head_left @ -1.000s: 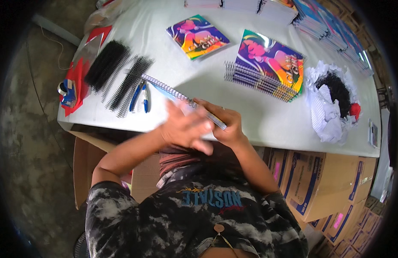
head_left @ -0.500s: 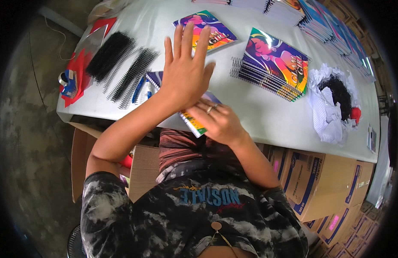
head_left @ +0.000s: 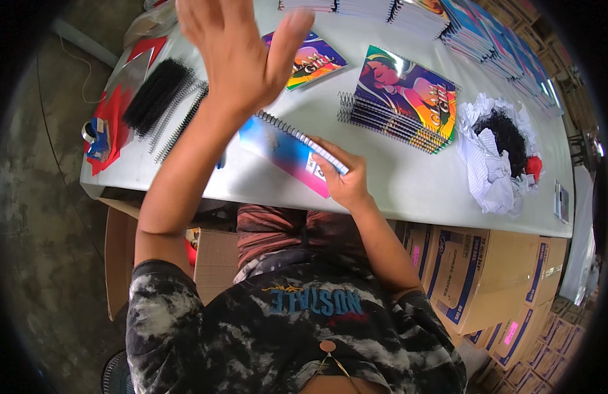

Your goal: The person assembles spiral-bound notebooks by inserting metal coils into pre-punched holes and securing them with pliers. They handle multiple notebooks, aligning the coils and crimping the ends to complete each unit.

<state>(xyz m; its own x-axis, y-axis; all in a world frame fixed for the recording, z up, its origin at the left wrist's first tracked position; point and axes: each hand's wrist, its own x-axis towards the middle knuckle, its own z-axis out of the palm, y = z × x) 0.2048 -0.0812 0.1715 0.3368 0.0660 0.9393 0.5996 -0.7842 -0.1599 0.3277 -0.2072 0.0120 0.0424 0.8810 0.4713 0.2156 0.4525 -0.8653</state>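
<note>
My right hand [head_left: 345, 175] grips a spiral notebook [head_left: 277, 154] by its right end, thumb on top. The notebook is tilted over the table's near edge, black coil along its upper side, with a blue-to-pink cover facing me. Raised above the table, my left hand [head_left: 235, 59] is open and empty, thumb held apart; its fingertips run to the picture's top edge. Behind it, partly covered, lies a colourful notebook or cover [head_left: 317, 60]. A stack of coil-bound notebooks [head_left: 405, 95] lies right of centre. My left forearm partly hides some loose black coils [head_left: 182, 128].
A bundle of black coils [head_left: 158, 95] lies at left, beside red sheets [head_left: 116, 105] and a blue tape dispenser [head_left: 97, 139]. Crumpled paper [head_left: 491, 161] holding black scraps is at right. Notebook piles [head_left: 474, 39] line the far right; cartons [head_left: 481, 276] stand below the table.
My left hand has lifted up and away from the notebook. The notebook has turned in my right hand, so its blue-to-pink cover and coil now show.
</note>
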